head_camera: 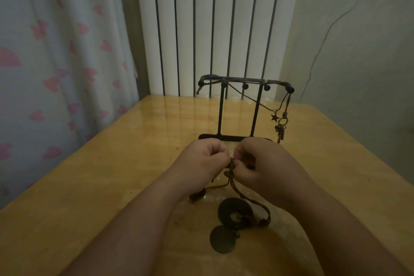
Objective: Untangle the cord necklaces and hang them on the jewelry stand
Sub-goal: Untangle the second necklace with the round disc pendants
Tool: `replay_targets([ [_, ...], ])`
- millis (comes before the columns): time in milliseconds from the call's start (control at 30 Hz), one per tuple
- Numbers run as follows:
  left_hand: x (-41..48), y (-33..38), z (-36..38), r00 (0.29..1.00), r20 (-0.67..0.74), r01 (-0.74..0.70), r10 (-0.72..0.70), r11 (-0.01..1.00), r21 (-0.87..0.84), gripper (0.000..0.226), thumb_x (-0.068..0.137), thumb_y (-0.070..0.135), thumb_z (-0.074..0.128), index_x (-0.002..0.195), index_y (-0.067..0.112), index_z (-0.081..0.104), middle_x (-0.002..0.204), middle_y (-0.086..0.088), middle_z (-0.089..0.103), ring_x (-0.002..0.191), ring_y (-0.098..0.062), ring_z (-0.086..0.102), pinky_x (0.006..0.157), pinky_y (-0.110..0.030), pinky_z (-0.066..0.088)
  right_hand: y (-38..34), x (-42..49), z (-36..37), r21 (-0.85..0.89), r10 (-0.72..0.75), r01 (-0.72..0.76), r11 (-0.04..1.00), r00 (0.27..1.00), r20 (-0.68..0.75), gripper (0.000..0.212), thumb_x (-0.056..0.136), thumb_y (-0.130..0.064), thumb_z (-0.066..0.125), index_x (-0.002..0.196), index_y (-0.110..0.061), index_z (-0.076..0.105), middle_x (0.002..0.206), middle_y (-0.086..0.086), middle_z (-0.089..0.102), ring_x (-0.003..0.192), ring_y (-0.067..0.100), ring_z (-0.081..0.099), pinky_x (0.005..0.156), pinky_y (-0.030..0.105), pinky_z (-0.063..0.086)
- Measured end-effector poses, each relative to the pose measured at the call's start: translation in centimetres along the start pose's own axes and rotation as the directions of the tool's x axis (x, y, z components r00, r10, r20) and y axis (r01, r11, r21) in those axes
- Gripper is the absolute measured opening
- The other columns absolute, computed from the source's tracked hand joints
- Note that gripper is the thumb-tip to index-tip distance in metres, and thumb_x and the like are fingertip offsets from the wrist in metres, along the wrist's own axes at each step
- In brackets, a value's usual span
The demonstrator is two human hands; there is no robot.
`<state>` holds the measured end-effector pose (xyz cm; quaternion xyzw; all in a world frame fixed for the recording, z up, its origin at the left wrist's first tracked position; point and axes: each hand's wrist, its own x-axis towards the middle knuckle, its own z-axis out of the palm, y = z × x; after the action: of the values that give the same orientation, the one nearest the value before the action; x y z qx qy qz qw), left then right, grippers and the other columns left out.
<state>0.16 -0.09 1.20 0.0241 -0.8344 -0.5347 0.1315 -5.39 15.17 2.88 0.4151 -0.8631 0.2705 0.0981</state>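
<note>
Home room: heart-print curtain, white radiator, wooden table

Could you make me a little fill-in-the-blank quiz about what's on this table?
1. The left hand and the right hand both pinch a tangled brown ____.
2. On the jewelry stand, one hanging pendant is shaped like a ____.
3. The ring pendant and the disc pendant lie on the ____.
Missing words: cord, star, table.

Nothing in the room can be read from here: no lettering, label, brand or number shows on the jewelry stand, the cord necklaces, the bench or the heart-patterned curtain.
</note>
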Motion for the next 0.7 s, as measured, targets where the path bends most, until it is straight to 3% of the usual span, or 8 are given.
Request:
replay_targets([
  [533, 0.0, 0.3, 0.0, 0.999, 0.011, -0.045, 0.045, 0.999, -0.003, 0.018, 0.085, 0.017, 0.058, 0.069, 0.021, 0.064, 0.056, 0.009, 0.055, 0.055, -0.005, 0.050, 0.057, -0.026, 0.043, 0.1, -0.1, 1.0, 0.038, -0.021, 0.023, 0.999, 0.998, -0.064, 0.010, 0.087, -0.030, 0.057, 0.080, -0.028, 0.049, 0.077, -0.010, 0.049, 0.071, 0.008, 0.046, 0.063, 0.026, 0.045],
  [700, 0.1, 0.1, 0.2, 0.999, 0.040, -0.013, 0.015, 0.998, -0.063, 0.035, 0.089, 0.014, 0.054, 0.061, 0.031, 0.062, 0.057, 0.010, 0.052, 0.057, -0.008, 0.046, 0.060, -0.031, 0.041, 0.0, -0.2, 1.3, 0.141, -0.003, 0.013, 0.990, 0.997, -0.073, 0.008, 0.084, -0.030, 0.051, 0.078, -0.028, 0.046, 0.078, -0.009, 0.049, 0.071, 0.009, 0.046, 0.063, 0.028, 0.044],
])
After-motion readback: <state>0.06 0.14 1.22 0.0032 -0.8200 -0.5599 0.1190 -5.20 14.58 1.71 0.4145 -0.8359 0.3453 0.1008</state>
